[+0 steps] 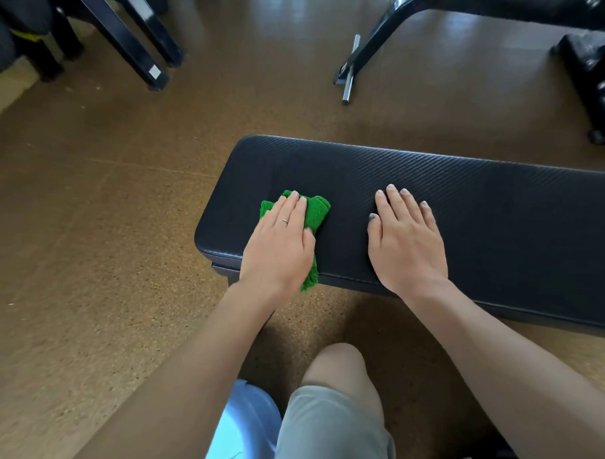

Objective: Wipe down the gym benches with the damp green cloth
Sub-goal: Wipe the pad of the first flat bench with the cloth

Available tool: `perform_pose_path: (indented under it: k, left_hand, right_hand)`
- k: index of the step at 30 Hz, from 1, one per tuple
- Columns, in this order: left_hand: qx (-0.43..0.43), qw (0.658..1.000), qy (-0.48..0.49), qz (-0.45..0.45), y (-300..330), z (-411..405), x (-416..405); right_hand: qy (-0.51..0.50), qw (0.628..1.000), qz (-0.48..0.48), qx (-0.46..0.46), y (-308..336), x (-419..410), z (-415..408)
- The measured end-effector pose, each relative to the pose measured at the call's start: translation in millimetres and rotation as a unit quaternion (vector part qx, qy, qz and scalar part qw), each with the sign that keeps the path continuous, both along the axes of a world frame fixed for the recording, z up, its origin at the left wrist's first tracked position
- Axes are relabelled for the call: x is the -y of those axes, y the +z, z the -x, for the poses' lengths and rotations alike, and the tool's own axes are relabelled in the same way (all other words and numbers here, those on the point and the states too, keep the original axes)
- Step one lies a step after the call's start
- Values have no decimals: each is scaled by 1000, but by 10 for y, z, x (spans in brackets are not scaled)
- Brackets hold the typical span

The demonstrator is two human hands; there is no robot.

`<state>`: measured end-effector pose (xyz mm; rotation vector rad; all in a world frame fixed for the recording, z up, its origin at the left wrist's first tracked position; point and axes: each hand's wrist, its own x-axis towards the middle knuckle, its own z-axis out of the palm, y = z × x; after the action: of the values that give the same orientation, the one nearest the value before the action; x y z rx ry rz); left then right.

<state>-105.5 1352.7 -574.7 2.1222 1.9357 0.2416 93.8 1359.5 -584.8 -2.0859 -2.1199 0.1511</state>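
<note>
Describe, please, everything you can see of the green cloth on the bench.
The green cloth is a bright green, nubby terry-like rag, folded or bunched into a small pad. It lies near the left end of the black padded bench, on its top surface, with one corner hanging over the near edge. The left hand presses flat on it with straight fingers, covering most of it, so only its far edge, right side and dangling corner show. The right hand rests on the bench apart from it. Dampness cannot be judged.

Gym; padded black bench (433, 185); black steel equipment frames (387, 29); speckled rubber floor (106, 222)
</note>
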Motion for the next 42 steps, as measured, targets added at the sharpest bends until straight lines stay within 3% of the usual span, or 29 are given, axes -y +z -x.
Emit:
perform_pose_path:
  k: [7, 10, 12, 14, 15, 18, 20, 23, 32, 36, 42]
  left_hand:
    - [18, 999, 7, 31, 67, -178, -417]
    - [158, 984, -36, 73, 187, -330, -261]
    - [234, 972, 8, 9, 274, -229, -202]
    - [204, 960, 147, -124, 312, 35, -239]
    - [177, 949, 217, -147, 313, 190, -258]
    - [116, 939, 317, -59, 185, 488, -308]
    - [66, 944, 324, -10, 44, 462, -329]
    - [6, 944, 330, -22, -85, 390, -363]
    - [-32, 938, 344, -37, -133, 374, -391]
    - [-42, 936, 348, -34, -122, 370, -391]
    - [-40, 930, 362, -36, -149, 372, -357]
  right_hand:
    - [10, 1000, 19, 2, -9, -21, -25]
    - [0, 1000, 24, 7, 71, -8, -13]
    - [-22, 999, -19, -28, 166, 54, 56]
    - [-7, 995, -60, -76, 275, 154, 210]
    - [18, 994, -60, -88, 316, 200, 317]
    - [87, 994, 3, -62, 336, 267, 677]
    - [81, 995, 41, -29, 273, 254, 882]
    - [44, 997, 62, -6, 172, 173, 1067]
    - [92, 995, 48, 7, 104, -864, 683]
    - [115, 993, 37, 9, 82, -942, 657]
    - [290, 957, -11, 20, 64, -318, 386]
